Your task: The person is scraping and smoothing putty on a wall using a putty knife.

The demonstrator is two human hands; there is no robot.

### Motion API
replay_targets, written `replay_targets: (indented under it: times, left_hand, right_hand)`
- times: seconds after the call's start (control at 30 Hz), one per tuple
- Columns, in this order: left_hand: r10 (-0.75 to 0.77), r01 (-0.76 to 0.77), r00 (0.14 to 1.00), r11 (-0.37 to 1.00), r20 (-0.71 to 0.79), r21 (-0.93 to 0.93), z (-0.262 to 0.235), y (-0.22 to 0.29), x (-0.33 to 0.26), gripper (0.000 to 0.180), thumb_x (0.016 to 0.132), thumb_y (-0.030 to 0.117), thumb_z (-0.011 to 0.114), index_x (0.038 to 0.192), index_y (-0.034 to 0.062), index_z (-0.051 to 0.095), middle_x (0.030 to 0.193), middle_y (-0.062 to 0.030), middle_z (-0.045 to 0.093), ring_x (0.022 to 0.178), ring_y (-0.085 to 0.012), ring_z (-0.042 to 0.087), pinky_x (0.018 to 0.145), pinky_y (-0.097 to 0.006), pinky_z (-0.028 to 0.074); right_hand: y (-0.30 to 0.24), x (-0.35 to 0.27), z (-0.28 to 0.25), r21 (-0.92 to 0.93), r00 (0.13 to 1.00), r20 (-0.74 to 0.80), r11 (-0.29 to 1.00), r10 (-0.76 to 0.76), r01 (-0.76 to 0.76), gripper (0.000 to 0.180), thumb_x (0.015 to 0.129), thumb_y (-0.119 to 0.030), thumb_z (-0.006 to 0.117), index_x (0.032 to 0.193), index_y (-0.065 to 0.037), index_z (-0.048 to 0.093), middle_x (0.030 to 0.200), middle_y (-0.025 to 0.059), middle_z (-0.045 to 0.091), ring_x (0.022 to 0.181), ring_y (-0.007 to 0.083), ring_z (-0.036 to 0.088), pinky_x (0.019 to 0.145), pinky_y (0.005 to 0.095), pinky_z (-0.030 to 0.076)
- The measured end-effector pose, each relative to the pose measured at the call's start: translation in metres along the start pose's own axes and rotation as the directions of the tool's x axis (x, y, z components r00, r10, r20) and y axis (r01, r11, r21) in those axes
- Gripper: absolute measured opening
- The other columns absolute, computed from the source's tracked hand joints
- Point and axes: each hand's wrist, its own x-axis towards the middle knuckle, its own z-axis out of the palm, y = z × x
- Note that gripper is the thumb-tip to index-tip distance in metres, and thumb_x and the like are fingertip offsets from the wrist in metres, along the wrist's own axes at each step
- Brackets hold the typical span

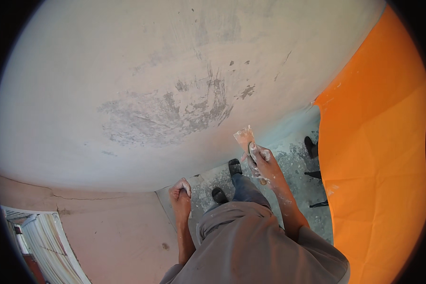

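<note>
We've got the putty knife (244, 136) in our right hand (264, 164), blade up in front of the patchy wall (165, 116); thumb sits near the blade base, likely for angle control. Left hand (180, 190) curled fist-like, lower; can't tell if it's holding anything.

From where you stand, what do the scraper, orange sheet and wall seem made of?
Scraper: thin blade, probably metal, smeared pale; the brownish handle end may be wood.
Orange sheet: matte cloth or plastic, since it looks creased.
Wall: likely plaster, pale and matte, with rough grey patches.
</note>
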Motion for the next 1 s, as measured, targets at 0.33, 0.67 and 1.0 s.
replay_targets:
  times: [0.33, 0.67, 1.0]
  left_hand:
    - [0.139, -0.157, 0.931, 0.987, 0.339, 0.025, 0.111, 0.117, 0.096, 0.019, 0.105, 0.016, 0.051, 0.113, 0.0012, 0.061, 0.100, -0.0061, 0.066, 0.082, -0.0118, 0.062, 0.063, -0.026, 0.052]
    - [0.243, -0.245, 0.969, 0.969, 0.048, 0.034, 0.156, 0.141, 0.145, 0.019, 0.099, 0.017, 0.066, 0.090, -0.0003, 0.067, 0.072, 0.0030, 0.062, 0.064, -0.0018, 0.051, 0.052, -0.019, 0.041]
    - [0.230, -0.228, 0.973, 0.972, -0.038, 0.051, 0.160, 0.156, 0.148, 0.014, 0.094, 0.009, 0.071, 0.087, -0.0025, 0.072, 0.067, 0.0051, 0.062, 0.061, 0.0012, 0.046, 0.050, -0.017, 0.032]
  right_hand:
    - [-0.109, 0.043, 0.054, -0.204, 0.880, -0.012, 0.863, -0.475, 0.463, 0.035, 0.109, -0.034, 0.046, 0.090, -0.006, 0.057, 0.057, -0.0052, 0.042, 0.047, 0.0037, 0.037, 0.043, 0.0238, 0.030]
    - [-0.097, 0.055, 0.075, -0.178, 0.898, -0.090, 0.894, -0.430, 0.410, 0.036, 0.108, -0.031, 0.047, 0.108, 0.003, 0.059, 0.067, 0.0076, 0.053, 0.064, 0.0130, 0.046, 0.062, 0.0343, 0.043]
    - [-0.097, 0.060, 0.080, -0.119, 0.923, -0.072, 0.922, -0.378, 0.368, 0.036, 0.107, -0.030, 0.045, 0.110, 0.004, 0.058, 0.064, 0.0099, 0.050, 0.062, 0.0169, 0.044, 0.061, 0.0368, 0.043]
